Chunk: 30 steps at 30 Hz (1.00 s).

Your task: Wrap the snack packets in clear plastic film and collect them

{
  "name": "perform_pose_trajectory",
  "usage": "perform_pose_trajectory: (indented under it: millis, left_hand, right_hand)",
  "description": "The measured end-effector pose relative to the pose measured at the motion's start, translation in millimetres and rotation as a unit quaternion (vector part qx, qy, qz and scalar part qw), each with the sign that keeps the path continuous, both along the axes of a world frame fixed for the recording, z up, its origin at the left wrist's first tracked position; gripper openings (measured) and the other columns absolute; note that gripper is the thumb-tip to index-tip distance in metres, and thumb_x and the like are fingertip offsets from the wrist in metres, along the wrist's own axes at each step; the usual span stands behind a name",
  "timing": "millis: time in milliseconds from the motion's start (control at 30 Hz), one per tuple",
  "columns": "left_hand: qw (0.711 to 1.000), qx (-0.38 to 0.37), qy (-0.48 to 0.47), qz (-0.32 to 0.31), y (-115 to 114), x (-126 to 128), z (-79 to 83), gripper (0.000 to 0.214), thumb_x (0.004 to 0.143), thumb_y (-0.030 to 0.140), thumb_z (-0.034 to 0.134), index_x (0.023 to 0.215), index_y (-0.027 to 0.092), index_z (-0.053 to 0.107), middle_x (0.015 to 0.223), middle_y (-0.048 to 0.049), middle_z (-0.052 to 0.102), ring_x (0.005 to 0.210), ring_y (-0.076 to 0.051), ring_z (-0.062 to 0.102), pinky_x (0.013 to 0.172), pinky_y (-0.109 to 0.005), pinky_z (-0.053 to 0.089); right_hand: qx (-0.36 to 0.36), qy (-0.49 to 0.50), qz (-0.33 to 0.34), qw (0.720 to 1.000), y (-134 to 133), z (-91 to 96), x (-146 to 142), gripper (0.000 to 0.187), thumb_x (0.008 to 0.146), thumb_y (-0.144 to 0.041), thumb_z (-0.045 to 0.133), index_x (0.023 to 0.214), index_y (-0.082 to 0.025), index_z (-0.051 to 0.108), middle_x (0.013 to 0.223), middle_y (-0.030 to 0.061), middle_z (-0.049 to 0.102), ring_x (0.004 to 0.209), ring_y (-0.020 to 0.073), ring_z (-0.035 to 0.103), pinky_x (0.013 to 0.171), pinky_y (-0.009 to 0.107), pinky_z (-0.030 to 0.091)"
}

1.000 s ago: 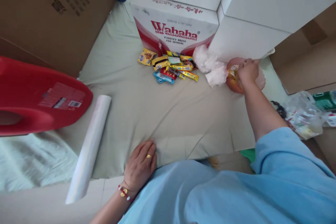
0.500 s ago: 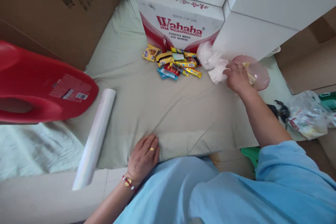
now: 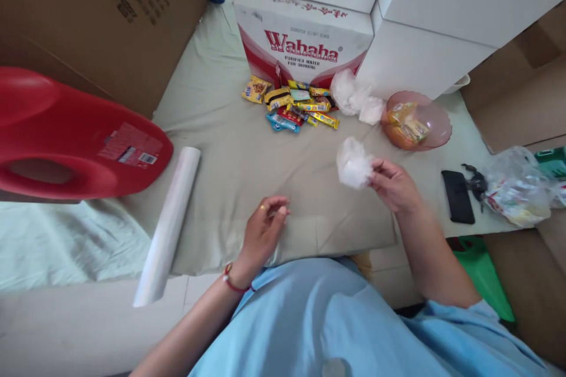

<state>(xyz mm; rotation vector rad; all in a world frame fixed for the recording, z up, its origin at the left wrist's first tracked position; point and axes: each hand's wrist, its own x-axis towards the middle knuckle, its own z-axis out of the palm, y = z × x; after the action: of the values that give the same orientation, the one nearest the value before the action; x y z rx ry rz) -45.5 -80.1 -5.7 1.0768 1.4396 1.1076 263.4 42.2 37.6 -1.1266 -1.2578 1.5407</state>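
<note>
My right hand (image 3: 395, 185) pinches a crumpled white, see-through plastic bag (image 3: 354, 164) above the cloth. Nearer the front edge, my left hand (image 3: 266, 225) holds nothing; its fingers are half curled and apart. Two more crumpled plastic bags (image 3: 349, 93) lie against the boxes at the back. Beside them is a pile of small wrapped snacks (image 3: 305, 107) in yellow, red and blue packs. A pink see-through bowl (image 3: 437, 123) with yellow-wrapped snacks (image 3: 409, 122) in it stands at the back right.
A white roll (image 3: 170, 224) sticks out over the front edge at left, by a big red jug (image 3: 84, 141). A Wahaha carton (image 3: 305, 41) and white boxes (image 3: 437, 6) bound the back. At right lie a black phone (image 3: 457, 196) and a filled plastic bag (image 3: 513, 188).
My right hand has picked up one plastic bag beside the bowl and brought it left and towards me. My left hand has lifted off the cloth's edge and moved right.
</note>
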Motion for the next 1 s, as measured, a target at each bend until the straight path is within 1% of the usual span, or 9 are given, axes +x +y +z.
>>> perform_pose_trajectory:
  millis: [100,200,267,433,567,733,800,900,1000]
  left_hand:
    - [0.965,-0.104,-0.239,-0.041,29.4,21.8,12.5,0.063,0.092,0.074,0.062,0.130,0.024,0.063,0.132,-0.0130,0.067,0.107,-0.025,0.070,0.076,-0.035,0.060]
    - [0.949,-0.122,-0.266,-0.120,47.7,34.3,14.3,0.057,0.077,0.062,0.085,0.115,0.020,0.072,0.110,-0.0086,0.073,0.096,-0.021,0.068,0.078,-0.031,0.055]
    - [0.959,-0.109,-0.231,-0.120,52.8,36.8,9.7,0.042,0.074,0.051,0.089,0.095,0.018,0.075,0.087,-0.0032,0.071,0.080,-0.016,0.062,0.074,-0.027,0.048]
    - [0.975,-0.085,-0.200,0.040,52.4,27.7,-6.9,0.031,0.074,0.043,0.085,0.086,0.018,0.072,0.076,0.0017,0.063,0.067,-0.011,0.051,0.063,-0.024,0.039]
    - [0.970,-0.069,-0.203,0.116,49.1,17.3,-9.3,0.034,0.072,0.043,0.086,0.088,0.019,0.068,0.076,0.0025,0.061,0.067,-0.011,0.050,0.063,-0.024,0.039]
    - [0.972,-0.061,-0.190,0.126,45.1,12.4,-7.1,0.033,0.077,0.046,0.083,0.090,0.020,0.067,0.077,0.0025,0.061,0.070,-0.012,0.052,0.064,-0.024,0.040]
    - [0.977,-0.055,-0.170,0.113,42.8,12.7,-6.8,0.032,0.080,0.046,0.081,0.092,0.020,0.068,0.076,0.0026,0.061,0.069,-0.012,0.051,0.064,-0.024,0.039]
    - [0.981,-0.046,-0.165,0.085,40.6,14.7,-3.4,0.030,0.084,0.046,0.079,0.093,0.020,0.069,0.076,0.0027,0.061,0.069,-0.012,0.051,0.065,-0.024,0.039]
    - [0.980,-0.041,-0.184,0.064,42.0,17.3,4.3,0.030,0.085,0.047,0.081,0.092,0.020,0.068,0.076,0.0030,0.061,0.069,-0.011,0.051,0.064,-0.024,0.039]
  right_hand:
    - [-0.053,0.034,0.076,0.995,-35.7,-12.1,-16.3,0.035,0.076,-0.051,0.093,0.089,-0.024,0.076,0.084,0.0000,0.073,0.073,0.0131,0.064,0.072,0.026,0.053]
    - [-0.079,0.017,0.133,0.988,-50.3,-21.6,-26.4,0.033,0.081,-0.051,0.089,0.091,-0.022,0.079,0.087,0.0019,0.075,0.078,0.0148,0.066,0.078,0.029,0.053]
    - [-0.080,-0.020,0.137,0.987,-51.0,-24.7,-27.5,0.032,0.084,-0.051,0.087,0.093,-0.021,0.080,0.089,0.0029,0.076,0.081,0.0159,0.067,0.081,0.030,0.053]
    - [-0.056,-0.074,0.012,0.996,-31.2,-25.0,-6.2,0.036,0.078,-0.054,0.088,0.093,-0.022,0.079,0.086,0.0020,0.075,0.076,0.0151,0.066,0.075,0.029,0.055]
    - [0.002,-0.101,-0.120,0.988,8.7,-29.3,20.2,0.042,0.076,-0.059,0.086,0.098,-0.025,0.075,0.096,0.0032,0.074,0.084,0.0181,0.069,0.077,0.035,0.061]
    - [0.153,-0.292,-0.228,0.916,39.1,-29.2,23.5,0.068,0.085,-0.071,0.072,0.133,-0.024,0.066,0.134,0.0158,0.066,0.119,0.0311,0.066,0.096,0.052,0.060]
    - [0.213,-0.324,-0.188,0.902,25.8,-21.9,7.9,0.063,0.092,-0.068,0.067,0.139,-0.025,0.064,0.137,0.0163,0.064,0.123,0.0317,0.065,0.099,0.052,0.058]
    - [0.302,-0.295,0.007,0.907,-10.1,-12.0,-25.1,0.045,0.100,-0.055,0.064,0.137,-0.030,0.066,0.139,0.0125,0.065,0.128,0.0290,0.063,0.108,0.049,0.054]
    - [0.357,-0.286,0.146,0.877,-36.6,-16.3,-49.7,0.033,0.099,-0.048,0.070,0.125,-0.028,0.072,0.136,0.0113,0.068,0.125,0.0277,0.062,0.109,0.046,0.052]
